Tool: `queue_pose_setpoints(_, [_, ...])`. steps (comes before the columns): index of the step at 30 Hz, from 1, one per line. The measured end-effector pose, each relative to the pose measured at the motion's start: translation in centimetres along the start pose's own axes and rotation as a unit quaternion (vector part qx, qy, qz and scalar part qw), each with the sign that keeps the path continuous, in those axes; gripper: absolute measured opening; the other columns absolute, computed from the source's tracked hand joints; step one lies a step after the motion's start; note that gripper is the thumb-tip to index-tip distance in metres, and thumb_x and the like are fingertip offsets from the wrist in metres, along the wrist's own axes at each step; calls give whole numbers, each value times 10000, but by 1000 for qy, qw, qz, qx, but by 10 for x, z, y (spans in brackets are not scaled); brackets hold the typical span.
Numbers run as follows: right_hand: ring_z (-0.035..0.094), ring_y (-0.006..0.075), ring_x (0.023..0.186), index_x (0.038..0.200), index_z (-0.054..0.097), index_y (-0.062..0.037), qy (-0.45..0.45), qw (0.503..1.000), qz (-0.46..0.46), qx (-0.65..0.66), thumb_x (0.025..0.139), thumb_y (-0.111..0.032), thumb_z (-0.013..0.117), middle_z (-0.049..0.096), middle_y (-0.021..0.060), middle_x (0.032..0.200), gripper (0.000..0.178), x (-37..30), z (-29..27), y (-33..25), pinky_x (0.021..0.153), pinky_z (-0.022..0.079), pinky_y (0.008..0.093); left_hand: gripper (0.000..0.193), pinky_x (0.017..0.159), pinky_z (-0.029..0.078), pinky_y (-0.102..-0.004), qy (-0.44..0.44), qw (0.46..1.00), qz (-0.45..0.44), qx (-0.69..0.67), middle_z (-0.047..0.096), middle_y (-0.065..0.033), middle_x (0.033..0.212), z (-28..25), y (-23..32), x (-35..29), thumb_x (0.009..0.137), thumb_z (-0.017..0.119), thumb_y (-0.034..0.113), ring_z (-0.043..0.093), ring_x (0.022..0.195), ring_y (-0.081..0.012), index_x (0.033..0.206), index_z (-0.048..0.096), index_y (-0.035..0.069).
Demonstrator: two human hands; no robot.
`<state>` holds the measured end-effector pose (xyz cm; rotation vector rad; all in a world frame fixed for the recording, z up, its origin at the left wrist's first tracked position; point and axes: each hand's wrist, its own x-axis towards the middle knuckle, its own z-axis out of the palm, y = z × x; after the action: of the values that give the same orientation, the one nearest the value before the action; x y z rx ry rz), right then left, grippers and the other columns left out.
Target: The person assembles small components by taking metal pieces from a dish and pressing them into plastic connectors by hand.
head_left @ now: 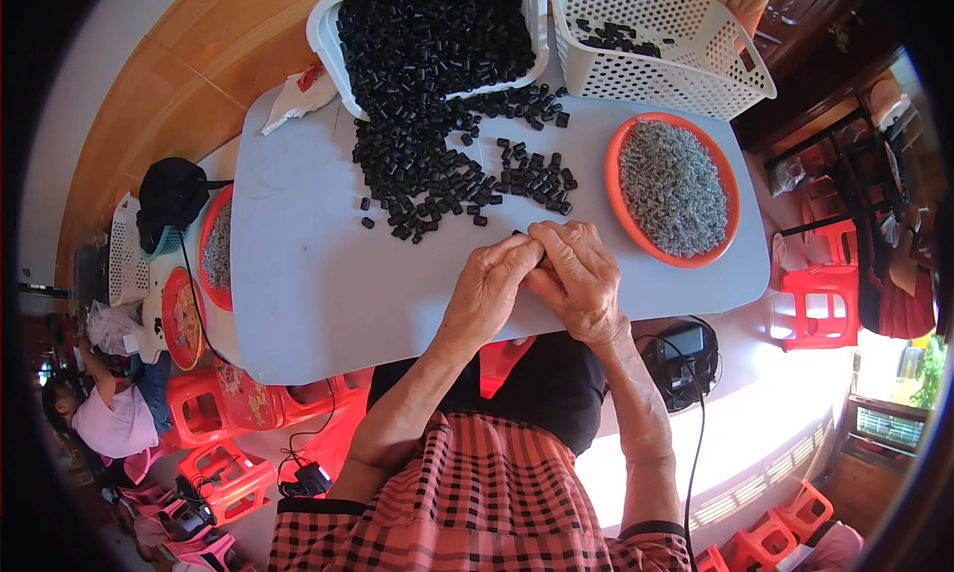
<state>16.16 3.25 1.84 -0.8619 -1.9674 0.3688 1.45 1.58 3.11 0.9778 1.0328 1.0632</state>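
Fingers (568,242) of left hand (484,286) and right hand (584,292) pinch small black plastic piece (518,233), mostly hidden; slack grip could drop it.

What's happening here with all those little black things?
A person's left hand and right hand are close together over the near side of a table, with what looks like a small black piece at the left fingertips. Whatever else they hold is hidden. Loose black pieces spread from a white tub. On the right, an orange bowl holds small grey bits.
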Motion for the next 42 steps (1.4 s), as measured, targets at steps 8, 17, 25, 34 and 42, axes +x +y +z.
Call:
queue_pose_setpoints(8, [593, 280, 762, 1041, 609, 33, 64, 998, -10, 16, 686, -182, 764, 627, 137, 932, 443, -1, 1, -1, 692, 473, 364, 233, 643, 357, -199, -54, 987, -75, -128, 527, 25, 808, 0, -7, -3, 956, 506, 240, 446, 703, -37, 936, 596, 26])
queue_pose_setpoints(17, [593, 250, 744, 1053, 607, 16, 39, 999, -12, 33, 705, -229, 753, 630, 109, 903, 450, 0, 0, 2, 684, 466, 354, 197, 566, 291, -197, -23, 999, -19, -22, 422, 75, 738, 7, 13, -15, 945, 474, 192, 350, 657, -17, 823, 543, 53])
queue_pose_setpoints(25, [593, 266, 790, 1092, 595, 7, 2, 999, 7, 37, 726, -141, 727, 627, 119, 980, 417, 1, -2, -1, 705, 460, 361, 243, 590, 341, -223, -24, 995, -3, 95, 414, 44, 719, -3, 12, -15, 969, 434, 188, 348, 675, -40, 836, 509, 0])
queue_pose_setpoints(34, [585, 289, 870, 1050, 636, -10, 3, 997, 47, 66, 727, -68, 695, 623, 121, 1000, 333, 5, -4, 0, 743, 462, 371, 281, 651, 408, -214, -14, 998, 55, 36, 534, 13, 755, -5, -5, -1, 978, 435, 205, 455, 703, -49, 982, 583, -33])
queue_pose_setpoints(42, [607, 179, 766, 1025, 682, -33, 56, 973, 185, 127, 759, 46, 663, 623, 84, 916, 278, -5, -10, -7, 682, 483, 272, 283, 740, 467, -240, -45, 998, 12, 40, 648, -66, 791, -6, 5, 2, 987, 412, 196, 604, 732, -110, 972, 587, -26])
